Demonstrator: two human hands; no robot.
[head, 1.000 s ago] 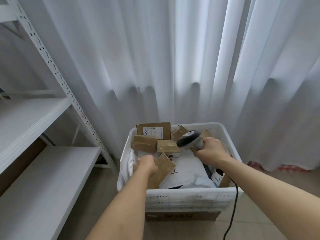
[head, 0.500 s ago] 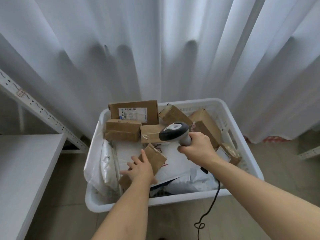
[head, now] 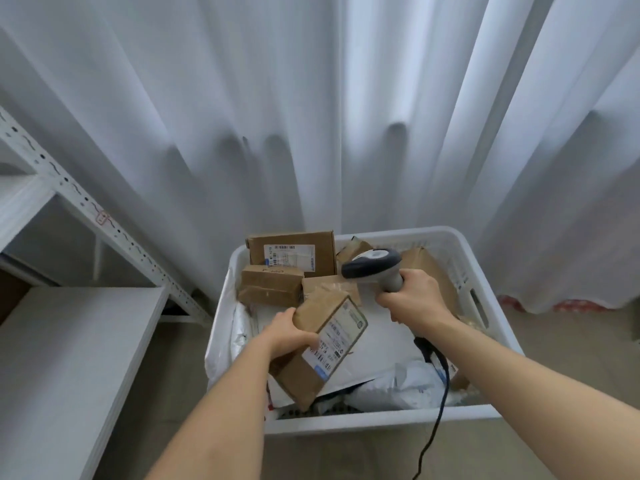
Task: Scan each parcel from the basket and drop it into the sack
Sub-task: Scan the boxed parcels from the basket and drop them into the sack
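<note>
Cardboard box [head: 320, 344], label up, is gripped by the left hand [head: 289, 336] over the basket [head: 381, 422] while the right hand [head: 412, 299] clutches the scanner [head: 372, 266]; many parcels remain, the sack unseen.

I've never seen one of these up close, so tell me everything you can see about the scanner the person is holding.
The scanner is a handheld, pistol-shaped device. Its wide head has a dark grey shell with a lighter patch on top; the handle below is light grey and looks like plastic. The right hand grips the handle, holding it above the white basket, its head pointing left towards the brown parcel held by the left hand. A dark cable runs from below the hand over the basket's front rim. Nothing else touches it.
</note>
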